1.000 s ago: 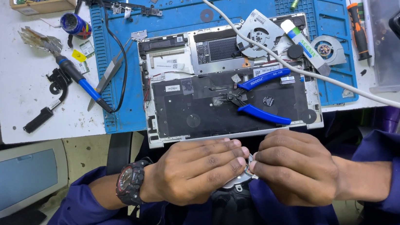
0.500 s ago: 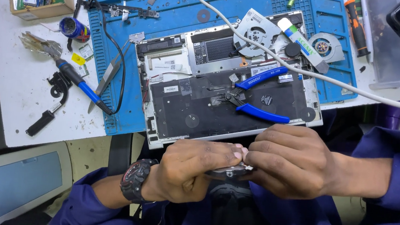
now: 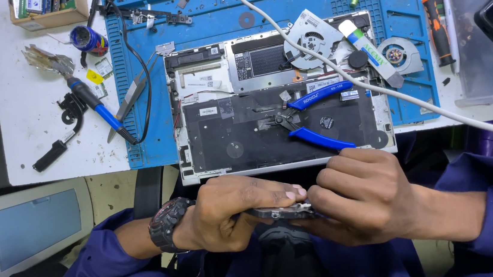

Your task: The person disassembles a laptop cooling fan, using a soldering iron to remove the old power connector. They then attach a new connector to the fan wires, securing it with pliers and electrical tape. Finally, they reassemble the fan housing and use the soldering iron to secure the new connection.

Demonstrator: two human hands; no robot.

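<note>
Left hand curled, right hand clenched, fingertips meeting

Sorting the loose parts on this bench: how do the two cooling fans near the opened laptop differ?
The left fan lies partly on the opened laptop, while the right fan lies wholly on the blue mat. The left fan's housing is pale silver and looks larger; the right fan's is greyer and looks smaller. A white tube lies between them. Both are flat, round-bladed blowers lying loose.

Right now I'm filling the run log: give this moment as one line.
left hand: grips flat part | right hand: pinches same part | pliers: lying on open laptop | mat: under laptop
</note>
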